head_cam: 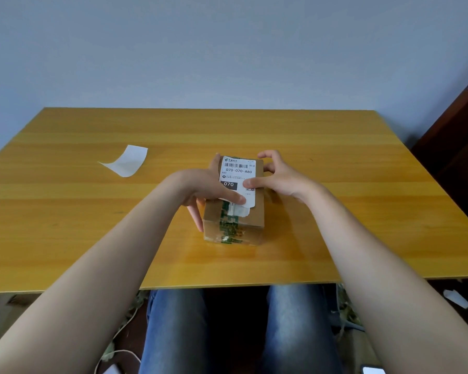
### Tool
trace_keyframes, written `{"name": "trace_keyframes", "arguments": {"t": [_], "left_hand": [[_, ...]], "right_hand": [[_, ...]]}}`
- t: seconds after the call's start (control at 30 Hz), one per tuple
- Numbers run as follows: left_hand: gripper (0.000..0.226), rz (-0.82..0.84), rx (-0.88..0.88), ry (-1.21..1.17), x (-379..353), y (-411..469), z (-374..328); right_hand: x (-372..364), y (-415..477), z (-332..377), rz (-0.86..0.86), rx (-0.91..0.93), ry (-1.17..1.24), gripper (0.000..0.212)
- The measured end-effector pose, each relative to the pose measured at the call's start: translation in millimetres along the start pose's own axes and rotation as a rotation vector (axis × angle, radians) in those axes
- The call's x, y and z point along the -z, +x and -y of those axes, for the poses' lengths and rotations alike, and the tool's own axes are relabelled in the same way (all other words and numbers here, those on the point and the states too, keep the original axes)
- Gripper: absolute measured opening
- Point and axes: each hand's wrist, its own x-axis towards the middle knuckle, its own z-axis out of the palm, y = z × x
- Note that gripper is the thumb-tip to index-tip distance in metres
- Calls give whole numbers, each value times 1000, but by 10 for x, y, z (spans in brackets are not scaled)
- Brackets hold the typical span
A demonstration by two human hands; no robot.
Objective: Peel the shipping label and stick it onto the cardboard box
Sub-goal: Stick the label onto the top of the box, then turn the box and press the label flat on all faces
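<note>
The left hand [200,184] and right hand [278,176], fingers [195,214] curled round the small brown cardboard box [257,211], thumb-press the white printed shipping label [238,171] down; smoothing it flat likely remains.

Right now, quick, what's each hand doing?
Left hand: grips the cardboard box, thumb pressing the shipping label.
Right hand: curled round the box's right side, thumb on the label.
</note>
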Motion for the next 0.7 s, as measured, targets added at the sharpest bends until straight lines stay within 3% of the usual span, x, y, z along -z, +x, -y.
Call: {"name": "trace_keyframes", "arguments": {"t": [0.23, 0.37, 0.43, 0.57, 0.7], "left_hand": [[139, -105, 56, -33, 46, -16, 17], [130, -285, -12, -28, 60, -35, 9], [124, -380, -44, -18, 63, -25, 4], [114, -615, -236, -30, 41, 66, 3], [110, -739, -392, -8, -60, 202, -31]], "right_hand": [[10, -68, 74, -42, -29, 8, 67], [-22, -77, 90, -177, -92, 58, 67], [-35, -80, 90, -240, -115, 56, 76], [-56, -108, 83, -331, -170, 23, 88], [-75, -145, 157, -339, -160, 1, 80]]}}
